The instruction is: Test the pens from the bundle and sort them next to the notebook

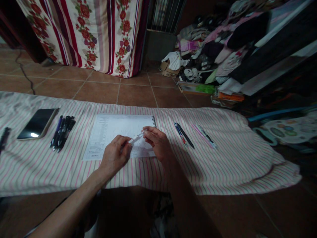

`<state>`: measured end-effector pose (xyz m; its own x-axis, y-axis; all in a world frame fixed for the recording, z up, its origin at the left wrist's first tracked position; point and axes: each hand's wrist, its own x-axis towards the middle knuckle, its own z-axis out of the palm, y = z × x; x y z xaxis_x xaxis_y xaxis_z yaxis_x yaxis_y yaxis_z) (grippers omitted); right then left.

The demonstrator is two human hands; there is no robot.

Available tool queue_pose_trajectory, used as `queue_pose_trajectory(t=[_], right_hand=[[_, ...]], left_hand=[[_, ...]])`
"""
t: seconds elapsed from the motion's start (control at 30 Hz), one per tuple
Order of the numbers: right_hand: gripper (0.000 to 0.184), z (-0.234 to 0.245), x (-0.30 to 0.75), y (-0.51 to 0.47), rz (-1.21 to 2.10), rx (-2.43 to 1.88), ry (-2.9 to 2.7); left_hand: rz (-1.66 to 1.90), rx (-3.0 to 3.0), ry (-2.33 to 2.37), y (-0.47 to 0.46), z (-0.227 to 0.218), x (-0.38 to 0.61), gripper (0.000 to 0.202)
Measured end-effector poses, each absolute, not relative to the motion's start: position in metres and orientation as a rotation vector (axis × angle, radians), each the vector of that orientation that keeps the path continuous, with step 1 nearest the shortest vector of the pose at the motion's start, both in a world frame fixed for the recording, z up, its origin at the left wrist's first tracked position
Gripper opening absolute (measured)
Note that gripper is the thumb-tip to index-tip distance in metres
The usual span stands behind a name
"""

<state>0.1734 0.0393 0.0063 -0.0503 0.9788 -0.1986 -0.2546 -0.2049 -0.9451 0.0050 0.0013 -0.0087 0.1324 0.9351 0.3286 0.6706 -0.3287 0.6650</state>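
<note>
A slim white pen (135, 137) is held over the notebook, slanting up to the right between my two hands. My left hand (115, 152) is closed around its lower end. The fingertips of my right hand (158, 142) pinch the other end, which looks clear or silvery; whether that is a cap or the tip, I cannot tell. Beneath both hands lies a spiral notebook (97, 140) with a pale printed page, its coil at the upper right. A dark pen (187, 136) and a patterned pen (180, 134) lie right of my right hand.
Further right are a pink pen (203, 135) and a pale pen (207, 136). Several dark pens (61, 132) lie left of the notebook, beside a phone (37, 124). A striped cloth (235, 158) covers the table. Piled clothes (210, 49) and a floral curtain (99, 36) stand beyond.
</note>
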Motion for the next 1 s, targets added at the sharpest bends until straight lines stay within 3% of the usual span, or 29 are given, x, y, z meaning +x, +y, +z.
queue_pose_trajectory(t=[1.0], right_hand=[[0.022,0.0072,0.1699,0.0372,1.367,-1.147,-1.242]], left_hand=[[1.021,2.096,1.552,0.0018,-0.007,0.0045,0.017]])
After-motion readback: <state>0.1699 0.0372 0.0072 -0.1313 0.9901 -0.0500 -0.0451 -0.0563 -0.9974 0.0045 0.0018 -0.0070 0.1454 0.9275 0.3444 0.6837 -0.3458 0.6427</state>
